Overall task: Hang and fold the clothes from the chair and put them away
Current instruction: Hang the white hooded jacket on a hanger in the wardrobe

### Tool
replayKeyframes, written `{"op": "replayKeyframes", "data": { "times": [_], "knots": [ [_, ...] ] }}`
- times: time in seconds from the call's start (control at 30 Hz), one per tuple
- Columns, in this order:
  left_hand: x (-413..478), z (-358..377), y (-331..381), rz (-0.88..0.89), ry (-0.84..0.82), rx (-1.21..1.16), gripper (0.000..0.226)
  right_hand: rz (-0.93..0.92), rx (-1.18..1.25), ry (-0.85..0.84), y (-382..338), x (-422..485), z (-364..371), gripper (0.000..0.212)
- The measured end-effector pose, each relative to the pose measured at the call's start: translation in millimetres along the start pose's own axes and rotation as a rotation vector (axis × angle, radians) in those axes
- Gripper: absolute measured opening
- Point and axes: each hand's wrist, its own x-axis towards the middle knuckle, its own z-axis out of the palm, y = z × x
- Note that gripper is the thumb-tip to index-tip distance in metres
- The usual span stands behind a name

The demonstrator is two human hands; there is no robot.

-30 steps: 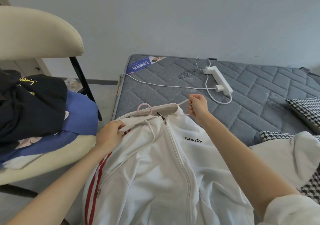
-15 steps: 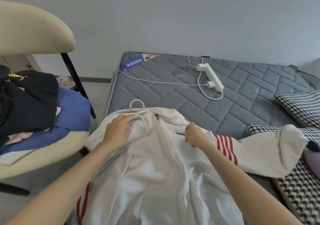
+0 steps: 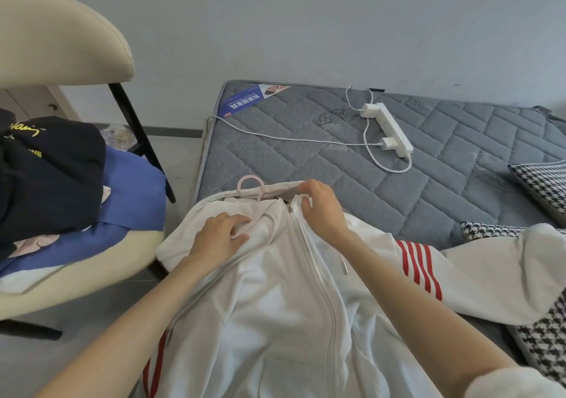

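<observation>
Soft white jacket point(image 3: 275, 305) on a pink hanger point(image 3: 248, 178): left grip point(image 3: 220, 238) pinches its shoulder, right grip point(image 3: 318, 207) pinches its collar.

I'm in a bedroom at home: a bare quilted mattress point(image 3: 428, 201) with pillows point(image 3: 545, 183), a power strip point(image 3: 389, 129) with charger point(image 3: 388, 143), and beside it a chair point(image 3: 61, 45) piled with clothes point(image 3: 52, 177).
</observation>
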Motion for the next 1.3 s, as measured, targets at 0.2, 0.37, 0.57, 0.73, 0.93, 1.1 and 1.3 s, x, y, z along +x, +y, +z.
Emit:
{"op": "replayKeyframes", "data": {
  "times": [0.2, 0.37, 0.57, 0.73, 0.93, 1.1, 1.3],
  "knots": [
    [0, 3, -17, 0.039, 0.003, -0.019, 0.036, 0.041, -0.009, -0.339, -28, 47, 40, 0.032],
    [-1, 7, -27, 0.057, -0.002, -0.011, 0.029, 0.043, -0.073, -0.626, -32, 59, 52, 0.029],
    [-4, -1, -36, 0.103, -0.057, 0.002, 0.023, 0.011, -0.250, -0.731, -32, 58, 55, 0.036],
    [-18, -14, -38, 0.101, -0.050, 0.031, 0.021, 0.008, -0.239, -0.627, -37, 46, 45, 0.032],
    [-31, -48, -24, 0.139, 0.047, 0.025, 0.021, -0.049, -0.169, -0.345, -53, 38, 6, 0.019],
    [-36, -102, 7, 0.200, 0.264, -0.010, 0.020, -0.173, -0.180, -0.120, -82, 32, -44, 0.011],
    [-61, -189, 50, 0.295, 0.506, 0.035, 0.021, -0.362, -0.201, 0.119, -137, 16, -112, 0.006]
  ]
}}
